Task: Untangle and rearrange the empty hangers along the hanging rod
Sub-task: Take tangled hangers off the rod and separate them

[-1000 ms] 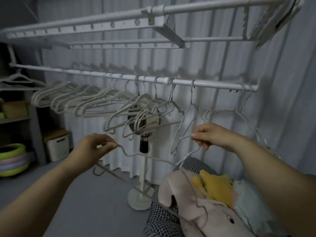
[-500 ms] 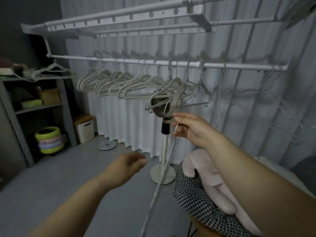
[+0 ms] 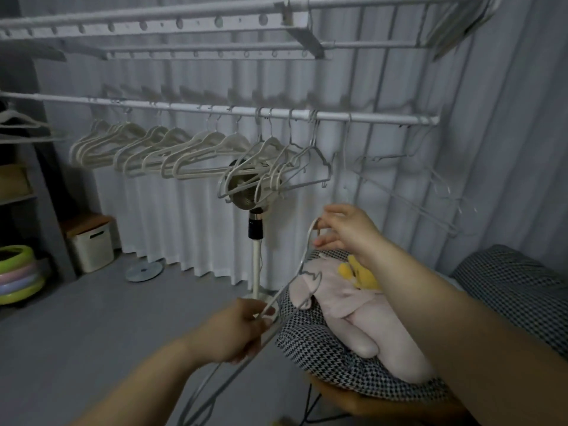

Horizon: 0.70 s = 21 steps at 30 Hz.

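At centre frame, below the rod (image 3: 184, 105), a loose wire hanger (image 3: 308, 244) slants down toward the lower left. The right hand (image 3: 349, 233) pinches its hook end between thumb and fingertip. The left hand (image 3: 236, 330) curls round its lower part. Other hangers (image 3: 196, 155) hang bunched along the rod, left of centre.

Hangers (image 3: 201, 141) line the hanging rod (image 3: 384, 119), under an overhead rack (image 3: 153, 26) and before a curtain (image 3: 172, 226). A standing fan (image 3: 256, 259) rises behind the row's right end; a box (image 3: 92, 247) sits on the floor to its left, beside a shelf unit (image 3: 18, 196). In front, 2 hands hold 1 loose hanger (image 3: 307, 244) above a cushion (image 3: 322, 342) at right, the left hand (image 3: 242, 330) low, the right hand (image 3: 347, 232) higher.
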{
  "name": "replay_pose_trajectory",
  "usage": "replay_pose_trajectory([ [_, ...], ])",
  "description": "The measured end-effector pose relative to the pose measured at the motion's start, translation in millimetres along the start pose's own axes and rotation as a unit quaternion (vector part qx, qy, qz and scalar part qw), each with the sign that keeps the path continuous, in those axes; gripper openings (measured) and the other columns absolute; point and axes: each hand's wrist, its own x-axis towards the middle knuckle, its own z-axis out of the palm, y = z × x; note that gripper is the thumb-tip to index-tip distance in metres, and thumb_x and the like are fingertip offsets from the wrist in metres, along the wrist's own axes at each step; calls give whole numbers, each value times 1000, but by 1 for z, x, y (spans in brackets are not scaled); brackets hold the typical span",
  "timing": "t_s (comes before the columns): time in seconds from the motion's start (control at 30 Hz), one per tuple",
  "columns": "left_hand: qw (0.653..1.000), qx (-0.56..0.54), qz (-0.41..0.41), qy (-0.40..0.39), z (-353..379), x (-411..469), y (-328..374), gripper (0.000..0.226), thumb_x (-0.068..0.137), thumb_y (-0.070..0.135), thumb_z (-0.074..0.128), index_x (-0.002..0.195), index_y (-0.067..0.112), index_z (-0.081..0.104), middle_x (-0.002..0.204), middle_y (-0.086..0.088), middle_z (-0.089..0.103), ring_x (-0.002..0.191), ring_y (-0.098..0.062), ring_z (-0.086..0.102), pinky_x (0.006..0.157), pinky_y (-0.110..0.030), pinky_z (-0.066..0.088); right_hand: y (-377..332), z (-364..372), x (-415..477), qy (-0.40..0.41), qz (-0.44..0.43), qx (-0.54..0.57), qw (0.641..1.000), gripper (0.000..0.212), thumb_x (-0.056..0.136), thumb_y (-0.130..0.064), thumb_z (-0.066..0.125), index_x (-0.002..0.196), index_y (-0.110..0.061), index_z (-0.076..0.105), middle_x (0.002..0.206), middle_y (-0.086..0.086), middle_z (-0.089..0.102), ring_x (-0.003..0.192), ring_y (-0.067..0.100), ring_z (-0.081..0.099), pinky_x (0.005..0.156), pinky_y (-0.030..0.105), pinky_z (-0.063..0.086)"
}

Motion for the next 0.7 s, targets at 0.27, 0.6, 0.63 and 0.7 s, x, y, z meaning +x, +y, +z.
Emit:
replay_pose_trajectory([
  [0.27, 994, -89, 28, -48, 23, 49, 40, 18, 96, 15, 40, 93, 13, 57, 32, 3, 46, 24, -7, 34, 32, -17, 27, -2, -105, 32, 284, -108, -248, 920, 26, 87, -3, 48, 109, -1, 61, 112, 18, 64, 107, 31, 56, 76, 22, 41],
  [0.6, 980, -173, 94, 5, 43, 159, 120, 16, 96, 9, 38, 91, 17, 52, 33, -1, 50, 23, -9, 38, 31, -15, 30, -14, -206, 87, 320, -100, -415, 846, 43, 90, -21, 51, 132, -12, 43, 142, 12, 37, 133, 29, 25, 109, 32, 22],
  [0.63, 979, -175, 101, 21, 44, 170, 128, 16, 96, 9, 39, 91, 16, 52, 32, -1, 50, 23, -9, 38, 30, -14, 30, -15, -214, 95, 310, -90, -421, 848, 48, 90, -23, 52, 135, -12, 39, 144, 11, 35, 134, 29, 25, 110, 33, 22],
  [0.7, 975, -184, 111, 51, 47, 191, 144, 12, 96, 8, 39, 97, 12, 50, 31, -1, 49, 22, -8, 39, 29, -13, 30, -14, -226, 112, 271, -60, -396, 875, 57, 89, -25, 54, 139, -11, 31, 146, 12, 32, 134, 29, 28, 109, 34, 25],
])
